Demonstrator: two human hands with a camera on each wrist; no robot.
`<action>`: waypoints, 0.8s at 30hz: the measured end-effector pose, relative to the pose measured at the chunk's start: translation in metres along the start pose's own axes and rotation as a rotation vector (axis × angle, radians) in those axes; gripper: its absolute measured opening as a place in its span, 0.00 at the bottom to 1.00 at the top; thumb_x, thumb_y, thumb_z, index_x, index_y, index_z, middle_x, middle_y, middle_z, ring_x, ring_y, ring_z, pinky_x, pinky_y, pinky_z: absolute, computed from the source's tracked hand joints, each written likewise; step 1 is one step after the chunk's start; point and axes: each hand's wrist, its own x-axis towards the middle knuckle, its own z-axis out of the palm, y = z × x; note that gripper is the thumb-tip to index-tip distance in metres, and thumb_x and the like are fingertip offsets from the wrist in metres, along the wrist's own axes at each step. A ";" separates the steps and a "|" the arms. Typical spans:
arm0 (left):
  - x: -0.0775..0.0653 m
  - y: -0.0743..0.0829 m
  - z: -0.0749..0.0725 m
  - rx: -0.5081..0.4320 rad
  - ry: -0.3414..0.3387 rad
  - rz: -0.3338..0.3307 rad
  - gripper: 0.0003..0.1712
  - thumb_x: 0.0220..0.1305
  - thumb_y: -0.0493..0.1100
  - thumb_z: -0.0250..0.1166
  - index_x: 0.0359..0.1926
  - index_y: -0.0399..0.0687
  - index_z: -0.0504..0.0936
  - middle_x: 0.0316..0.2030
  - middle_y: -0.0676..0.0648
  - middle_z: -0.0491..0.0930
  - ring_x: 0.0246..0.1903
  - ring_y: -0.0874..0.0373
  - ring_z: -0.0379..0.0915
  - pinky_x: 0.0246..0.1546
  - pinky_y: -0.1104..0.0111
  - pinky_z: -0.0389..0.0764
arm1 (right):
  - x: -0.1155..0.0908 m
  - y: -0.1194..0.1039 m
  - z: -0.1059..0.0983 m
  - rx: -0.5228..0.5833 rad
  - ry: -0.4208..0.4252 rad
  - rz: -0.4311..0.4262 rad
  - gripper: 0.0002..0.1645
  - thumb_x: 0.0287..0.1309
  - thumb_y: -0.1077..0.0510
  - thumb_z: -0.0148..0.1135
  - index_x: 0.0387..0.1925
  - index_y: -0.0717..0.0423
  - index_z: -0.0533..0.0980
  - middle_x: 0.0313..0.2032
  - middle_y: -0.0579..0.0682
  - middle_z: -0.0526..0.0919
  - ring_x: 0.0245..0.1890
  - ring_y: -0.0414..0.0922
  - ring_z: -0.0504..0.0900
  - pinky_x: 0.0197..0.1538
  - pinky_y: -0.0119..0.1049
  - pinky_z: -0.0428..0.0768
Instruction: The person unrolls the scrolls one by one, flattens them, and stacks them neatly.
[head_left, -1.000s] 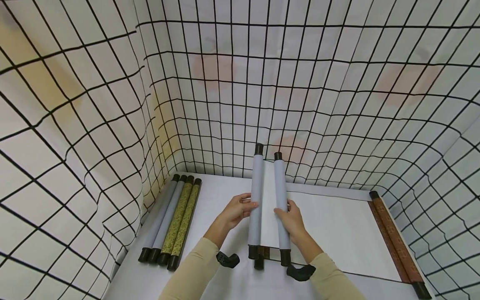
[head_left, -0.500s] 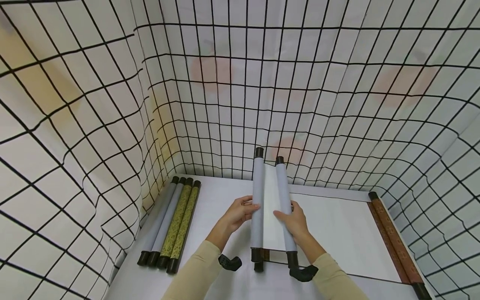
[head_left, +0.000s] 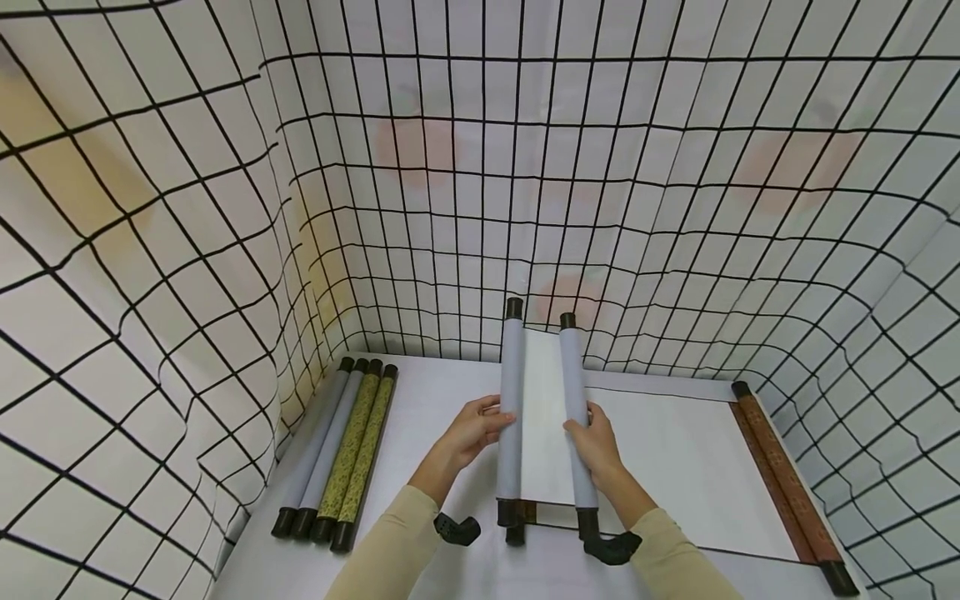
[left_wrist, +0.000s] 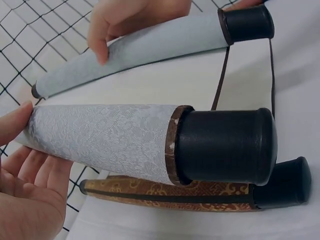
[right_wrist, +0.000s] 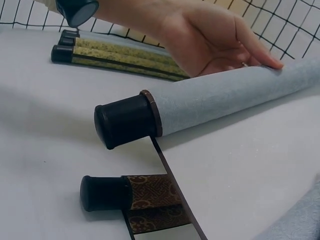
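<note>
A pale blue-grey hanging scroll is partly unrolled between my hands, raised over the table. My left hand (head_left: 471, 429) grips its left roll (head_left: 511, 417), thumb on the near side and fingers behind. The right hand (head_left: 597, 440) holds the right roll (head_left: 574, 392) the same way. White paper (head_left: 543, 417) spans the gap between the rolls, and black knobs (left_wrist: 227, 145) cap their ends. Beneath lies a second scroll, spread flat, with white paper (head_left: 690, 467), a brown patterned roll (head_left: 787, 475) at its right end and another brown roll (left_wrist: 170, 192) at its left, mostly hidden.
At the left of the white table (head_left: 420, 383) lie two blue-grey rolls (head_left: 324, 450) and two yellow-green patterned rolls (head_left: 365, 450), side by side. Black grid netting (head_left: 480, 200) over white cloth walls the table at the back and both sides.
The right hand has moved to the right with its roll, so the strip of white paper between the rolls is wider. The left hand keeps its hold. The head view has shifted slightly.
</note>
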 end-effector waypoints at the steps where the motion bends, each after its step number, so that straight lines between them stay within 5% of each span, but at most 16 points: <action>1: 0.000 0.000 0.000 -0.007 -0.001 -0.004 0.33 0.68 0.30 0.66 0.71 0.28 0.67 0.55 0.39 0.82 0.43 0.57 0.82 0.42 0.68 0.82 | 0.000 0.000 -0.001 -0.002 0.004 0.001 0.44 0.69 0.56 0.58 0.78 0.66 0.52 0.71 0.71 0.61 0.65 0.68 0.66 0.63 0.70 0.64; 10: 0.002 -0.004 0.003 0.002 0.002 -0.007 0.36 0.69 0.31 0.67 0.73 0.27 0.64 0.58 0.37 0.80 0.45 0.57 0.81 0.44 0.67 0.82 | -0.001 0.004 -0.008 -0.069 0.039 -0.027 0.47 0.64 0.51 0.70 0.75 0.64 0.59 0.66 0.68 0.68 0.61 0.67 0.71 0.58 0.67 0.69; 24: 0.002 -0.001 -0.004 0.014 -0.005 0.001 0.35 0.68 0.30 0.66 0.73 0.27 0.64 0.58 0.36 0.80 0.46 0.55 0.82 0.46 0.65 0.82 | 0.006 0.005 -0.020 0.041 -0.009 -0.008 0.42 0.70 0.58 0.60 0.77 0.66 0.54 0.70 0.71 0.64 0.65 0.67 0.67 0.62 0.68 0.65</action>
